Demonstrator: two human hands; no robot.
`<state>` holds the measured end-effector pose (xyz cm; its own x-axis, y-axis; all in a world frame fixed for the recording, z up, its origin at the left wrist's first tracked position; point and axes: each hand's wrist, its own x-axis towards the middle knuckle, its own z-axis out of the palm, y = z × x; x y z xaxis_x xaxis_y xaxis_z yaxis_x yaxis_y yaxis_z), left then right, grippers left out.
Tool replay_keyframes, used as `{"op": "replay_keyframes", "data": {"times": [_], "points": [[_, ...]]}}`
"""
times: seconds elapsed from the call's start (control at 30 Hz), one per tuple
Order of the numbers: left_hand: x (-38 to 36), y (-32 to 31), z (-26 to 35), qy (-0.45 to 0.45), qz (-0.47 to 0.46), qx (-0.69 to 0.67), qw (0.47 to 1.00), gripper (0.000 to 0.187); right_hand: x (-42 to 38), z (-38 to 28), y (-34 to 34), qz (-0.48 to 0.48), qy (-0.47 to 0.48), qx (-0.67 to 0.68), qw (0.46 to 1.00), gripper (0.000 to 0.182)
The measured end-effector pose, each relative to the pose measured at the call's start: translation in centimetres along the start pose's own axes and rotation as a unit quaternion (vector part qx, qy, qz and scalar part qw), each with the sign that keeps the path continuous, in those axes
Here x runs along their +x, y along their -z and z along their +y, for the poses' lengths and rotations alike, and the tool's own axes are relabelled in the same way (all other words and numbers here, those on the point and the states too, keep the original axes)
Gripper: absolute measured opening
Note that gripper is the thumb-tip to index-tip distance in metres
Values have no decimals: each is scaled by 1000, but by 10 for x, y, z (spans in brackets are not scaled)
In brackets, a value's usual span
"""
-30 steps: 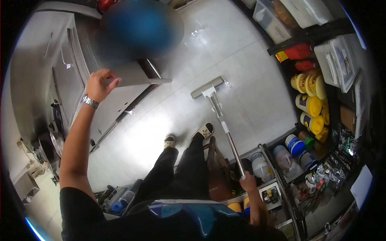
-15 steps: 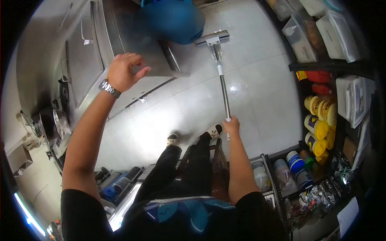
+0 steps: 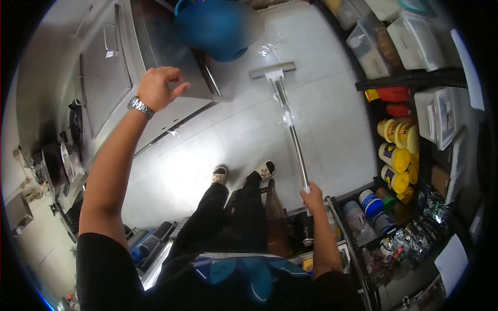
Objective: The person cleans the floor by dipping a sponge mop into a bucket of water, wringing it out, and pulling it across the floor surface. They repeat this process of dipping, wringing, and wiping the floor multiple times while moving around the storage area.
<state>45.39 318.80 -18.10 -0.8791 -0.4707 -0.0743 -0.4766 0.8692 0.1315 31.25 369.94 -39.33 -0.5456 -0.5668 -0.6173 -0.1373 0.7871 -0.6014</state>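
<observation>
My right hand (image 3: 312, 199) is wrapped round the lower end of a silver mop handle (image 3: 298, 150). The handle runs forward across the pale tiled floor to a flat mop head (image 3: 272, 70), which lies on the tiles just beyond a wet patch. My left hand (image 3: 159, 88), with a metal watch on the wrist, hangs in the air over the edge of a stainless steel cabinet (image 3: 106, 78). Its fingers are curled loosely, the thumb is apart, and nothing shows in it.
A blue tub (image 3: 218, 28) stands by the cabinet at the top. On the right, a dark shelf (image 3: 410, 80) holds plastic boxes and yellow-lidded tubs (image 3: 397, 155). My feet in patterned slippers (image 3: 264, 170) are on the floor. A wooden stool is beside my legs.
My right hand has pulled back toward my body and to the right, drawing the mop head nearer and away from the blue tub. My left hand has hardly moved.
</observation>
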Motion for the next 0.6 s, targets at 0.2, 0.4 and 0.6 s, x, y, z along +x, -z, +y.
{"op": "replay_keyframes", "data": {"times": [0.2,0.4,0.6], "points": [[3,3,4,-2,-17,9,1000,22,-106,14,43,-52,-217,64,973,27],[4,2,1,0,-26,-9,1000,22,-98,28,28,-19,-133,26,991,23],[3,3,1,9,-32,-6,999,21,29,-12,-24,-19,-143,66,987,32]]}}
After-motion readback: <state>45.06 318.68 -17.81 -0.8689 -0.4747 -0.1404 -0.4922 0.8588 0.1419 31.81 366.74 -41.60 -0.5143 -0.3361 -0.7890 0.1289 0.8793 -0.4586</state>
